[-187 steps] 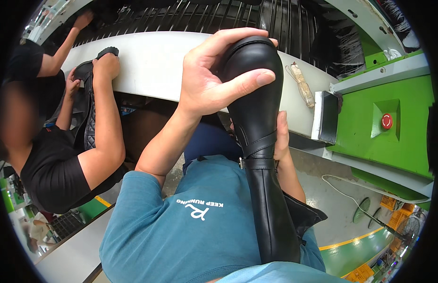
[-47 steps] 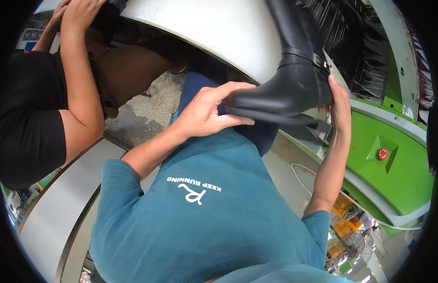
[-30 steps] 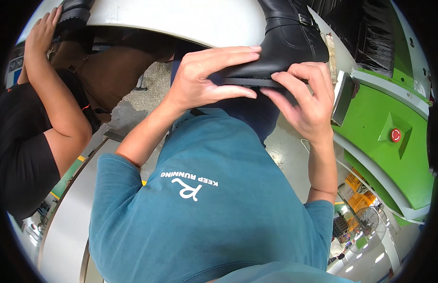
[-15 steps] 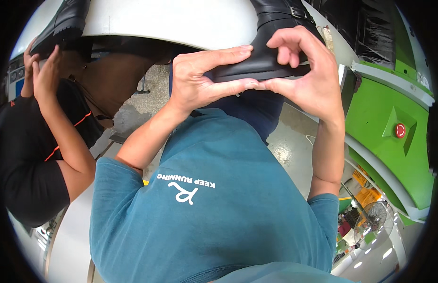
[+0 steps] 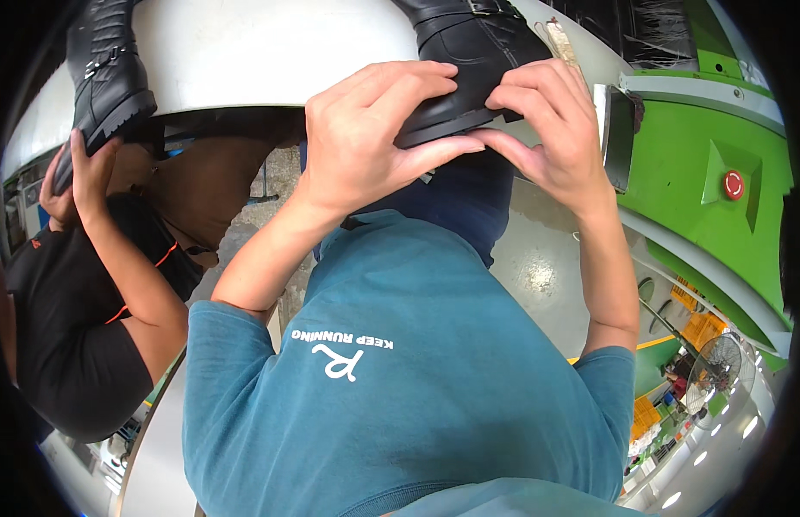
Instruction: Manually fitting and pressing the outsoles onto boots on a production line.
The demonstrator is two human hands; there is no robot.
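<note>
A black leather boot (image 5: 471, 59) with a buckled strap lies at the white table's near edge, its sole edge facing me. My left hand (image 5: 359, 129) grips its left side, fingertips on the upper and thumb stretched along the sole edge. On the other side, my right hand (image 5: 555, 129) has bent fingers pressed against the boot, its thumb reaching toward the left thumb low at the sole. Both hands hide parts of the boot, and its shaft runs out of the top of the view.
To the left a co-worker in black holds another black buckled boot (image 5: 107, 77) over the white table (image 5: 271, 52). A green machine (image 5: 676, 164) with a red button (image 5: 733, 184) stands on the right. Beside my boot lies a pale, worn strip-like object (image 5: 562, 45). A fan (image 5: 719, 375) stands farther back.
The boot has turned and shifted slightly left between my hands. My right fingers, raised and curled before, now press on its side. The co-worker's boot has come further into view.
</note>
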